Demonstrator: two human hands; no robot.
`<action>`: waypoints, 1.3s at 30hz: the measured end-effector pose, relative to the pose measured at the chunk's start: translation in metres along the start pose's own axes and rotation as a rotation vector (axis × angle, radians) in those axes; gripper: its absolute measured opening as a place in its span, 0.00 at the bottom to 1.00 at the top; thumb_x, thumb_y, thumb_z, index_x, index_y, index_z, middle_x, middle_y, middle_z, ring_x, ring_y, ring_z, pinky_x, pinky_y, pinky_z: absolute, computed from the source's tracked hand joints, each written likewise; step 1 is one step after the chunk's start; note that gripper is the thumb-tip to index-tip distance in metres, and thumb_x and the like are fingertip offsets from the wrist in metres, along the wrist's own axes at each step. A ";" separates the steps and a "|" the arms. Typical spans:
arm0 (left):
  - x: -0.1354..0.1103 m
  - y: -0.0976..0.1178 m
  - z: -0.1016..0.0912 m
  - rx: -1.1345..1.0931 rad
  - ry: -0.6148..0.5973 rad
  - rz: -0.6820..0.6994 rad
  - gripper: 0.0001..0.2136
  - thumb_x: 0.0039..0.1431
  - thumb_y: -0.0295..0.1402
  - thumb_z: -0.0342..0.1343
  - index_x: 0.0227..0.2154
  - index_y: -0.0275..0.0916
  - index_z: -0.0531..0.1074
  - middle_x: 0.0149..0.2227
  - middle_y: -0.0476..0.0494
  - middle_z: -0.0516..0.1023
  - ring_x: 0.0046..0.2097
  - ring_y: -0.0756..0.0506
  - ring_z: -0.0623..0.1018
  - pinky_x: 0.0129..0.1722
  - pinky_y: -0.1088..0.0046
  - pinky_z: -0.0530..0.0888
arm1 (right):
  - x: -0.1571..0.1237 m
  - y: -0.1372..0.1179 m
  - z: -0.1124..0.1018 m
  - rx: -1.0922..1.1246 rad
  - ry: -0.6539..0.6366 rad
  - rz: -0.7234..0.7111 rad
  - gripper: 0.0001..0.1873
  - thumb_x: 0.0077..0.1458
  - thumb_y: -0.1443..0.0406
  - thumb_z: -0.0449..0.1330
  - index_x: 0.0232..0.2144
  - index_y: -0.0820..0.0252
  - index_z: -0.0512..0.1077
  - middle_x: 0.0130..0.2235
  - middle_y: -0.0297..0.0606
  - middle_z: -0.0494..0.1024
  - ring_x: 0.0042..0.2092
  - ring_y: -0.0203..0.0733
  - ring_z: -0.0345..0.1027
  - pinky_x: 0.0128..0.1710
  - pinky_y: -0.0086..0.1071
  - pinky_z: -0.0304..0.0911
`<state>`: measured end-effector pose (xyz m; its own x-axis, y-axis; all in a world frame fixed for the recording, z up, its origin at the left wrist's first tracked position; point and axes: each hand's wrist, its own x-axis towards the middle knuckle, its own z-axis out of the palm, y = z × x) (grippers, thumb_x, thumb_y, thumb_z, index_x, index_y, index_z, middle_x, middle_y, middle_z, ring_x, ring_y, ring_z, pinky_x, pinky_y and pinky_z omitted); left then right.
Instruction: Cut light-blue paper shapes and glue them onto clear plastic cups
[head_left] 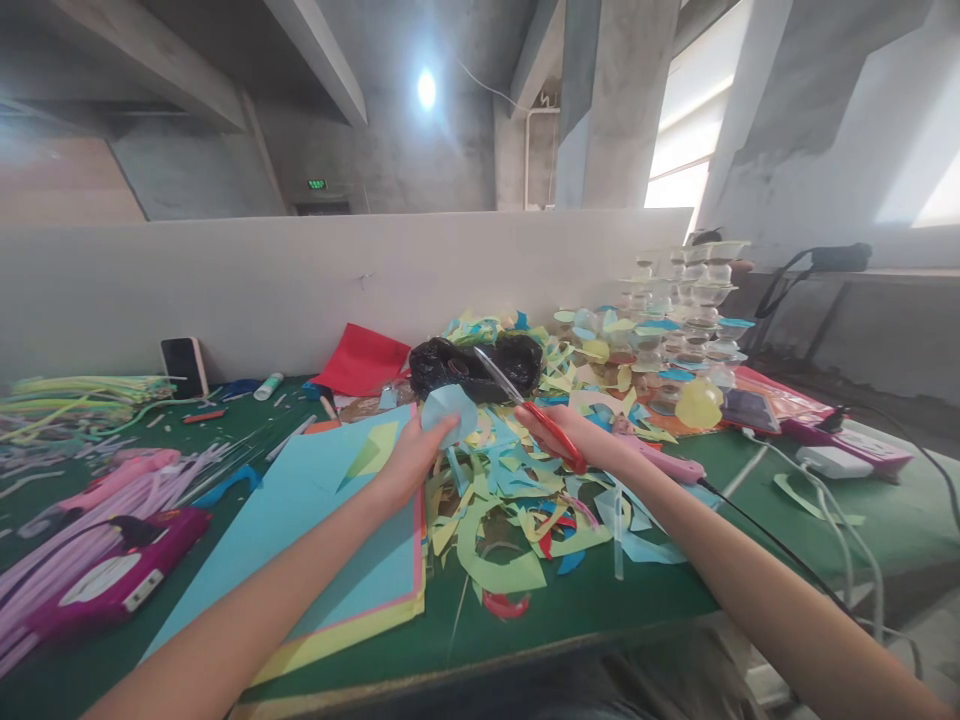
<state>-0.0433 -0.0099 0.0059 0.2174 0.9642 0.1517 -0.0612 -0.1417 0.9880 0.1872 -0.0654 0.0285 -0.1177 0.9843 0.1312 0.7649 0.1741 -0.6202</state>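
My left hand [416,458] pinches a small piece of light blue paper [448,408], raised over the right edge of a stack of coloured paper [300,520]. In my right hand [566,430] are scissors [551,432] with red handles, their blades pointing up and left. The blade tip is near the blue piece but apart from it. Beneath both hands lies a heap of paper scraps [487,500] in green, yellow and blue. A black plastic bag [476,368] sits just behind the hands.
Stacked clear plastic cups [705,310] stand at the back right. A pink glue gun [667,460] and a purple power strip [855,445] with cables lie to the right. On the left are another power strip [120,575], lilac strips [150,500] and a leaning phone [184,368].
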 end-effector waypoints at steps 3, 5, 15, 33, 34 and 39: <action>0.002 -0.003 -0.002 -0.016 -0.006 0.033 0.25 0.50 0.44 0.64 0.49 0.38 0.72 0.52 0.38 0.78 0.52 0.38 0.77 0.49 0.64 0.74 | -0.002 0.000 -0.003 0.059 -0.056 -0.119 0.31 0.56 0.37 0.47 0.25 0.57 0.64 0.24 0.33 0.68 0.26 0.38 0.62 0.26 0.30 0.58; 0.003 -0.003 -0.002 -0.027 -0.020 0.050 0.24 0.51 0.44 0.64 0.49 0.39 0.72 0.53 0.38 0.77 0.53 0.38 0.77 0.50 0.63 0.74 | -0.004 -0.002 -0.001 0.084 -0.060 -0.160 0.30 0.56 0.38 0.48 0.29 0.57 0.66 0.28 0.35 0.70 0.30 0.40 0.65 0.29 0.32 0.61; -0.003 0.004 0.001 -0.003 -0.005 0.012 0.24 0.47 0.46 0.66 0.45 0.37 0.76 0.49 0.37 0.80 0.52 0.36 0.78 0.50 0.61 0.74 | -0.005 -0.003 0.005 -0.077 -0.045 -0.094 0.26 0.57 0.39 0.50 0.28 0.55 0.59 0.27 0.32 0.71 0.26 0.39 0.62 0.25 0.31 0.55; -0.002 0.002 -0.001 -0.029 -0.050 -0.045 0.23 0.47 0.46 0.66 0.44 0.37 0.76 0.44 0.38 0.82 0.44 0.37 0.81 0.42 0.63 0.77 | -0.001 -0.003 0.004 -0.080 -0.077 -0.076 0.33 0.53 0.35 0.49 0.18 0.57 0.59 0.19 0.32 0.66 0.21 0.36 0.58 0.22 0.30 0.51; -0.002 0.003 -0.001 -0.048 -0.046 -0.050 0.23 0.47 0.45 0.66 0.44 0.38 0.76 0.44 0.38 0.82 0.44 0.37 0.81 0.42 0.63 0.78 | -0.002 -0.004 0.004 -0.067 -0.082 -0.059 0.34 0.52 0.35 0.49 0.17 0.57 0.59 0.18 0.32 0.65 0.20 0.36 0.58 0.22 0.31 0.52; 0.000 0.004 0.000 -0.058 0.044 0.042 0.24 0.46 0.44 0.67 0.45 0.38 0.74 0.45 0.38 0.82 0.44 0.39 0.81 0.45 0.62 0.77 | -0.001 -0.004 0.003 -0.043 -0.049 0.016 0.33 0.52 0.35 0.50 0.17 0.56 0.60 0.17 0.34 0.65 0.19 0.37 0.59 0.20 0.31 0.52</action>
<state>-0.0434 -0.0109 0.0096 0.1700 0.9668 0.1906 -0.1264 -0.1704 0.9772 0.1819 -0.0674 0.0284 -0.1355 0.9873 0.0832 0.7930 0.1584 -0.5883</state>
